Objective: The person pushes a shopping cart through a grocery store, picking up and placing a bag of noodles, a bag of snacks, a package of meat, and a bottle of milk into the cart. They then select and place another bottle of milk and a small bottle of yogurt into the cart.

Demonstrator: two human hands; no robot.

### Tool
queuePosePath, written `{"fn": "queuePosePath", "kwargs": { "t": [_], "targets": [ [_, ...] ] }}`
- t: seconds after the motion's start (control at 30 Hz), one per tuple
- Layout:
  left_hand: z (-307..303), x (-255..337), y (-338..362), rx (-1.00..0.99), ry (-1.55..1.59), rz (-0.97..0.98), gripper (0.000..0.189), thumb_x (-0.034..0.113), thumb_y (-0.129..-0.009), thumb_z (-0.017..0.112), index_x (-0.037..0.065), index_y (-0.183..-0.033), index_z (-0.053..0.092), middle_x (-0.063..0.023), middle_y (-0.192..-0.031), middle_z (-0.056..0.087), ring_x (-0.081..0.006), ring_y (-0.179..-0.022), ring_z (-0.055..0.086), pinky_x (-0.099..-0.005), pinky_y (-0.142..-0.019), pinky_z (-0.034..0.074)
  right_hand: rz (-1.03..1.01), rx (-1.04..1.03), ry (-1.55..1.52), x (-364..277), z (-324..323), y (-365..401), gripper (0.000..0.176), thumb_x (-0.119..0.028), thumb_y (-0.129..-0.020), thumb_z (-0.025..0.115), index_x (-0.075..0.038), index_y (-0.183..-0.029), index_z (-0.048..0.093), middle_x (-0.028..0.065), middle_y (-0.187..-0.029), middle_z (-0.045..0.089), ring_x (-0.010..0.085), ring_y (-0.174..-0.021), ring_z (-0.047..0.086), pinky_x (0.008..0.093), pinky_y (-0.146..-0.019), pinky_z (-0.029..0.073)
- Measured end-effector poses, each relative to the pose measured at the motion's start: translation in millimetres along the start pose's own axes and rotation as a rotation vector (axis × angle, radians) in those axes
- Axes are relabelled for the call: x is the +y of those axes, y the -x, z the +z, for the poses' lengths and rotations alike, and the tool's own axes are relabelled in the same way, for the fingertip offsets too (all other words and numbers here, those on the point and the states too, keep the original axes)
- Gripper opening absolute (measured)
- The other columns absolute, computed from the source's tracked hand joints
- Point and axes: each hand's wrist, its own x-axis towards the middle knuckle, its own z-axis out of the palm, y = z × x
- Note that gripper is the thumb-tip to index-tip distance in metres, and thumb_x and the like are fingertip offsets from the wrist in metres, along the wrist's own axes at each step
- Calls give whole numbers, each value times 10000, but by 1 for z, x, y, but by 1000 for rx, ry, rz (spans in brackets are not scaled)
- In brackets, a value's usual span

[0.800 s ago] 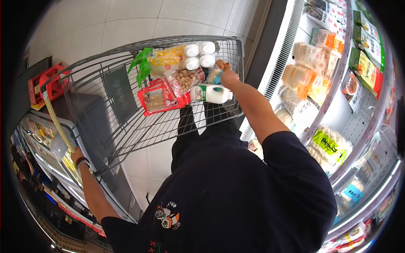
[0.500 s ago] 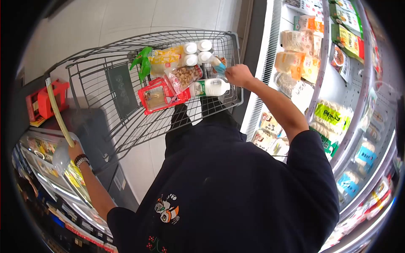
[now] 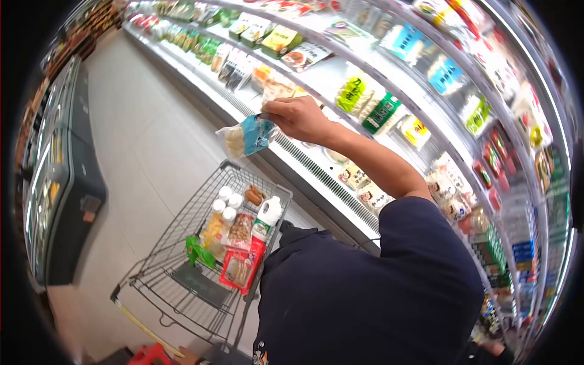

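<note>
My right hand (image 3: 295, 118) is closed on the corner of a blue and clear plastic packet (image 3: 246, 137), which hangs in the air between the shopping cart and the chilled shelf. Pale food shows inside the packet. Low at the bottom edge, my left hand (image 3: 190, 356) is partly visible by the end of the cart's yellowish handle (image 3: 146, 328); its fingers are cut off and blurred. In the cart (image 3: 159, 243) lie a white jug (image 3: 269, 210), several white-capped bottles (image 3: 225, 193), a bag of brown pieces (image 3: 241, 231), a red package (image 3: 237, 271) and a green item (image 3: 199, 250).
A chilled display (image 3: 316, 79) with tiers of packaged food runs along the right and top. Its vent grille (image 3: 322, 179) edges the aisle. Pale floor tiles (image 3: 131, 140) show beyond the cart. A dark freezer cabinet (image 3: 76, 182) stands at the left.
My right hand has lifted the blue packet out of the cart towards the shelf side. The view has turned, showing more of the display and aisle, with the cart lower in the frame.
</note>
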Motion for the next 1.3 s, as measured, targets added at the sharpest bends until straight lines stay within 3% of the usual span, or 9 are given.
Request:
{"fn": "queuePosePath", "kwargs": {
  "t": [0.17, 0.27, 0.33, 0.43, 0.7, 0.8, 0.97, 1.07, 1.3],
  "targets": [
    [-11, 148, 62, 432, 482, 324, 494, 226, -985, 598, -73, -1366, 502, -227, -1363, 567, -324, -1176, 607, -414, -1018, 481, 112, 253, -21, -12, -87, 32, 56, -82, -904, 682, -67, -945, 718, 121, -786, 700, 269, -660, 688, 360, -581, 524],
    [5, 273, 111, 6, 703, 771, 481, 195, -1010, 579, -75, -1390, 462, -202, -1366, 553, -296, -1221, 574, -394, -1048, 464, 90, 226, -77, -15, -107, 51, 59, -68, -892, 689, -70, -944, 717, 111, -786, 704, 252, -648, 691, 352, -570, 518],
    [23, 383, 176, -451, 981, 927, 903, 513, -889, 706, -68, -1462, 320, -211, -1465, 453, -330, -1346, 467, -440, -1135, 351, 34, 150, -90, -21, -118, 64, 60, -82, -875, 711, -66, -933, 703, 101, -781, 703, 266, -646, 685, 357, -569, 511],
    [31, 503, 265, -826, 975, 1292, 961, 378, -841, 812, -36, -1501, 249, -209, -1490, 415, -305, -1373, 434, -411, -1128, 366, 14, 46, -181, -18, -117, 87, 113, -164, -873, 744, -70, -903, 689, 98, -699, 653, 287, -612, 651, 370, -543, 487],
    [73, 643, 430, -1544, 980, 919, 385, 38, -835, 800, -16, -1177, 632, -58, -1089, 690, -141, -944, 650, -292, -841, 535, 343, 207, -424, 84, -158, 153, 188, -236, -894, 723, -57, -856, 677, 152, -655, 609, 308, -590, 609, 376, -554, 455],
    [106, 682, 462, -1684, 893, 884, 436, 69, -889, 743, -18, -1272, 555, -85, -1147, 670, -154, -969, 655, -329, -841, 557, 619, 366, -772, 134, -174, 189, 300, -259, -972, 674, -12, -1138, 636, 74, -924, 720, 112, -863, 656, 283, -745, 524],
    [116, 750, 510, -1837, 1013, 769, 430, 176, -937, 722, -10, -1283, 548, -78, -1127, 679, -147, -942, 660, -342, -823, 568, 903, 301, -1103, 153, -179, 245, 858, -465, -865, 772, 15, -1451, 369, 151, -1294, 602, 199, -1184, 584, 368, -995, 481],
    [115, 777, 525, -1922, 955, 809, 459, 199, -947, 713, -11, -1310, 525, -89, -1145, 670, -155, -983, 656, -322, -805, 572, 914, 276, -1168, 144, -182, 232, 817, -356, -813, 845, 22, -1412, 437, 131, -1311, 594, 191, -1190, 571, 351, -1027, 462],
    [123, 777, 497, -1510, 1057, 1095, 554, 200, -991, 644, -13, -1426, 376, -106, -1197, 592, -169, -1053, 642, -312, -850, 553, 715, 610, -934, 180, -202, 203, 557, -206, -887, 779, 24, -1320, 515, 116, -1212, 663, 167, -1083, 640, 334, -966, 513]
  ]
}}
